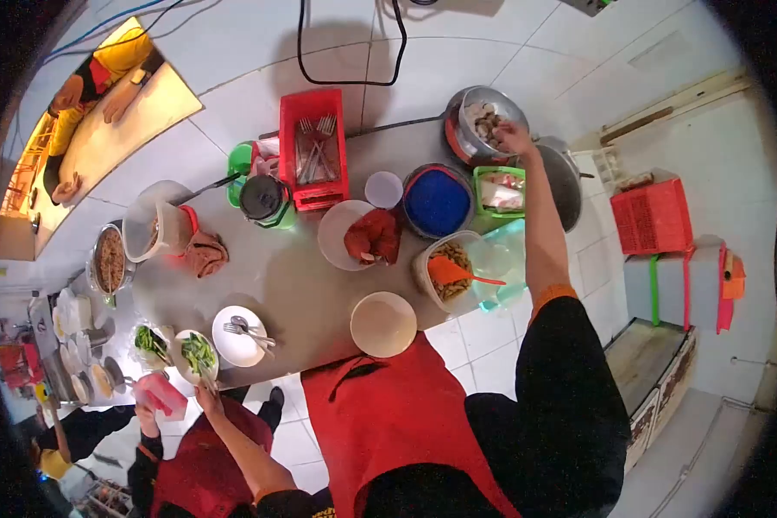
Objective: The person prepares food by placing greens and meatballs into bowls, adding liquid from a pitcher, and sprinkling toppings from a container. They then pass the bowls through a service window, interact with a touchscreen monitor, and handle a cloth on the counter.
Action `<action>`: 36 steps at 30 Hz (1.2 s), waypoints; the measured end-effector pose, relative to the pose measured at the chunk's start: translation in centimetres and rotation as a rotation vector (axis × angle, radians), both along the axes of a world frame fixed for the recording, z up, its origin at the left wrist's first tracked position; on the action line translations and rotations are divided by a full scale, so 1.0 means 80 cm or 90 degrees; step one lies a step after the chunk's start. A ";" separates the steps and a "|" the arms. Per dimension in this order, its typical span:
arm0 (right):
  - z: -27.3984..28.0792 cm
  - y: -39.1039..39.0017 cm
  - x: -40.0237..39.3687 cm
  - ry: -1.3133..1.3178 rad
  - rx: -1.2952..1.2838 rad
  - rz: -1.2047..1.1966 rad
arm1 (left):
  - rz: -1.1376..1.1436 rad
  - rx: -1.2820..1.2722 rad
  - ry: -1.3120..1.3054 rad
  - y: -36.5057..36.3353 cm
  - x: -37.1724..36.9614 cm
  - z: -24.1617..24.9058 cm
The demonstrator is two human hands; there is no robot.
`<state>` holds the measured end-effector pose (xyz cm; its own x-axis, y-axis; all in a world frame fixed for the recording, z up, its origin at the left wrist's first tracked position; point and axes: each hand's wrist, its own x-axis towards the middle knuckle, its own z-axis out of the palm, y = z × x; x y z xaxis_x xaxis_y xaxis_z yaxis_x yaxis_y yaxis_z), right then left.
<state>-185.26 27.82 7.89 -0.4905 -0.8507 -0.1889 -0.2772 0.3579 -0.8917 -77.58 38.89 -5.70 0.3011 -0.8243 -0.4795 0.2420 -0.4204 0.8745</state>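
Note:
My right hand [514, 140] reaches over the rim of a metal bowl [516, 105] at the back right. Its fingers curl down among pale brown, lumpy pieces that look like meatballs [483, 125]; whatever they grip is hidden. Far to the left, my left hand [207, 400] closes on the near rim of a white plate [181, 367] with chopped leafy greens [199, 355] on it. A white plate with a spoon and fork [248, 330] lies just right of that. In front of me, a cream bowl [383, 325] stands at the table edge.
A red cutlery basket [311, 104], a blue-topped tub [439, 201], a green basket [499, 192] and a container with an orange scoop [447, 271] stand on the table. A co-worker [207, 457] holds something pink [160, 395] at left. Another person's arms [104, 95] rest beyond a wall opening.

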 end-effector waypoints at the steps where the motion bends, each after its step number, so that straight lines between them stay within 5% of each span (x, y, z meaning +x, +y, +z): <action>1: 0.010 -0.007 0.008 -0.013 0.001 -0.001 | -0.026 0.003 0.010 0.008 0.008 0.000; 2: 0.029 -0.014 0.023 0.074 0.033 0.031 | 0.002 0.027 -0.051 0.020 0.007 -0.001; 3: 0.031 -0.018 0.032 0.161 0.065 0.066 | -0.005 0.002 0.059 0.033 0.005 0.014; 4: -0.072 -0.041 -0.044 0.121 -0.047 0.100 | 0.028 0.023 0.023 0.046 -0.023 0.045; 5: -0.071 -0.044 -0.035 0.111 -0.044 0.101 | 0.062 0.042 -0.011 0.053 -0.043 0.065; 7: -0.033 -0.054 0.002 0.517 0.199 0.119 | 0.044 0.087 -0.011 0.082 -0.025 0.065; 9: -0.068 -0.061 -0.015 0.512 0.156 0.093 | 0.023 0.057 -0.059 0.110 -0.053 0.088; 11: -0.038 -0.057 -0.001 0.479 0.130 0.184 | -0.201 0.035 -0.511 0.135 -0.077 0.103; 12: -0.075 -0.061 -0.015 0.570 0.135 0.093 | 0.172 0.070 -0.062 0.137 -0.089 0.107; 15: -0.082 -0.064 -0.033 0.444 0.111 0.119 | 0.236 0.250 0.040 0.109 -0.229 0.236; 19: -0.022 -0.064 -0.012 0.358 0.200 0.113 | 0.160 0.189 0.074 0.149 -0.159 0.157; 21: -0.039 -0.072 -0.019 0.302 0.200 0.203 | 0.046 0.065 -0.109 0.151 -0.141 0.136; 23: -0.055 -0.073 -0.020 0.322 0.190 0.201 | 0.123 0.096 -0.064 0.132 -0.151 0.142; 25: -0.058 -0.079 -0.027 0.356 0.137 0.289 | -0.067 -0.005 -0.439 0.111 -0.193 0.161; 27: -0.078 -0.088 -0.043 0.401 0.107 0.333 | -0.177 0.010 -0.504 0.092 -0.199 0.165; 29: -0.063 -0.089 -0.034 0.311 0.168 0.304 | 0.005 0.033 -0.094 0.053 -0.254 0.193; 31: -0.055 -0.087 -0.030 0.237 0.207 0.280 | -0.070 0.030 -0.293 0.049 -0.246 0.166; 35: -0.046 -0.090 -0.026 0.093 0.255 0.240 | -0.127 0.017 -0.185 0.033 -0.275 0.163; 36: -0.043 -0.091 -0.024 0.056 0.259 0.230 | -0.063 0.017 -0.010 0.020 -0.317 0.197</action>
